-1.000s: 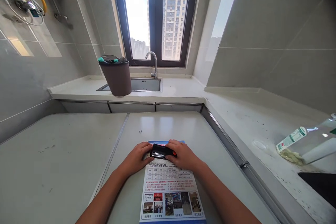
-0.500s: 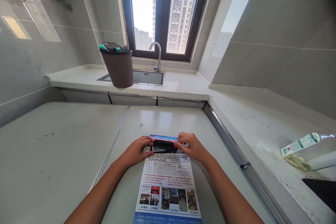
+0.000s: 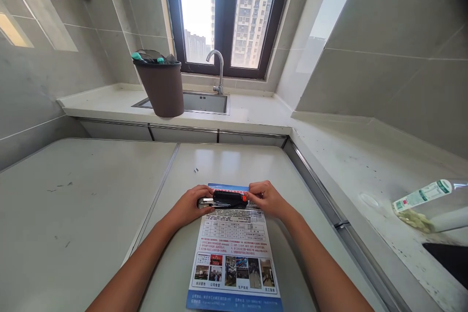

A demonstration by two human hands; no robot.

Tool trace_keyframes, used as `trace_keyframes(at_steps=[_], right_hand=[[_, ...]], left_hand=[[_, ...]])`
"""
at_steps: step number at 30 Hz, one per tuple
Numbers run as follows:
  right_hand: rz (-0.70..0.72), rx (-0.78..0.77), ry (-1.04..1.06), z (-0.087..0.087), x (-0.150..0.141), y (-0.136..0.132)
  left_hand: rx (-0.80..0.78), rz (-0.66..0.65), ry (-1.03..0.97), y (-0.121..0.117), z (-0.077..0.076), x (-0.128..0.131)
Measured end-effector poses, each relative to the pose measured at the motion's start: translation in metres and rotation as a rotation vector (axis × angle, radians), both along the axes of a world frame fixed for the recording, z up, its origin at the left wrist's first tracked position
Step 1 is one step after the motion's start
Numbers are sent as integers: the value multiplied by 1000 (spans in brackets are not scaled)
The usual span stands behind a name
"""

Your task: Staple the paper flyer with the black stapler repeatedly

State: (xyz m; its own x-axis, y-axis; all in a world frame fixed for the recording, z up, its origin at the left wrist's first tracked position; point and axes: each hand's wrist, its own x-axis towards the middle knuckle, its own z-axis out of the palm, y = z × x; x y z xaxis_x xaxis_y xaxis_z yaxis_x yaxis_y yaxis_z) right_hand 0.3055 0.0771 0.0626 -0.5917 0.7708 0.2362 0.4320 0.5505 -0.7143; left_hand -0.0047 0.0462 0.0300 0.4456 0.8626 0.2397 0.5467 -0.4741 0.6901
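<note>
A black stapler (image 3: 228, 198) lies crosswise over the upper part of a printed flyer (image 3: 232, 248), with silver metal at its left end and an orange-red bit at its right. My left hand (image 3: 192, 203) has its fingers and thumb closed around the metal end. Pinching the orange-red end is my right hand (image 3: 267, 198), its fingertips partly hidden by the hand itself. The flyer rests flat on a white table (image 3: 168, 253). Beyond it lie a couple of tiny metal bits (image 3: 196, 170).
A brown bin (image 3: 161, 87) with a dark liner stands at the counter's front edge, before a sink (image 3: 206, 103) and faucet (image 3: 221, 70). On the right counter (image 3: 340, 156) lies a clear bottle (image 3: 427, 200) near a black item (image 3: 448, 261). A seam (image 3: 161, 195) divides the tabletop.
The stapler has turned slightly in my hands, so its silver metal side now shows at the left. Both hands keep hold of its ends. The view has tilted down a little.
</note>
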Motion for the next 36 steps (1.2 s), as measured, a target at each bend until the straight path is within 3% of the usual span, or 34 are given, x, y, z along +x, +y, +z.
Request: trace_keyframes(at_steps=[5,12,16,18,20,23,25,27,30,36], right_hand=[[-110,82,113,-5,-18,-7],[-23,69,98,-21,-46,-20],[-35,121,217,-18,-44,-23],[-62,171,265,-16,-43,-23],[-94,285,277,-15,-43,-24],[-65,574,169,-12,-43,-26],[-5,759,28,-10,-43,-29],[35,890,-102,-7,-43,-31],[43,986,-204,-5,-43,-34],[20,1009,-242,-7,-47,-31]], left_hand=[[-9,-8,-27,0,3,0],[10,11,-53,-2,8,-1],[17,108,-122,-6,15,0],[-3,175,-262,-9,18,4],[-117,234,-540,-10,18,8],[-497,258,-1019,-10,16,13],[-766,210,-1198,-10,12,14],[-931,156,-1268,-9,8,14],[-999,130,-1320,-7,4,13],[-972,152,-1302,-7,8,15]])
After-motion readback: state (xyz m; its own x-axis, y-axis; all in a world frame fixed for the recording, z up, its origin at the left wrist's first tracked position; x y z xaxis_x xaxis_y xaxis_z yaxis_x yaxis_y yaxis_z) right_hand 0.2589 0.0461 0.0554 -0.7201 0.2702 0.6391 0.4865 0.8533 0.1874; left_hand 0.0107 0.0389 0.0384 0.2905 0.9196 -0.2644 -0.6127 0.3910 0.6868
